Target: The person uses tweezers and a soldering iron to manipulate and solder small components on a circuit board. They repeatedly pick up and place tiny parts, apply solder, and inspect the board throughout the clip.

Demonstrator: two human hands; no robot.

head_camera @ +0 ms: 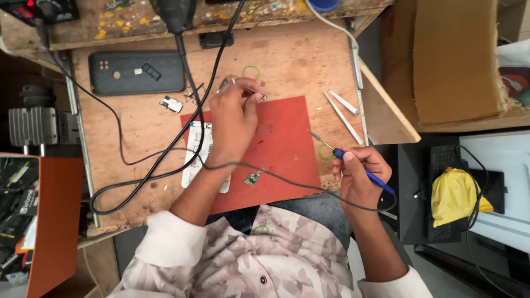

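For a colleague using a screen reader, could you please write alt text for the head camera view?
A person's right hand holds a blue-handled soldering iron over a red mat on a wooden workbench, while the left hand pinches a small part with tweezers. A dark phone case lies nearby.

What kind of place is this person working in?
Probably a small phone or electronics repair bench: the right hand holds a soldering iron, a small circuit board lies on a red mat, and a dark phone back cover sits nearby.

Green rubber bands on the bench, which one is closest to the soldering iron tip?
The green band lying at the red mat's right edge, just below the soldering iron tip. The other band lies at the far side, beyond the left hand.
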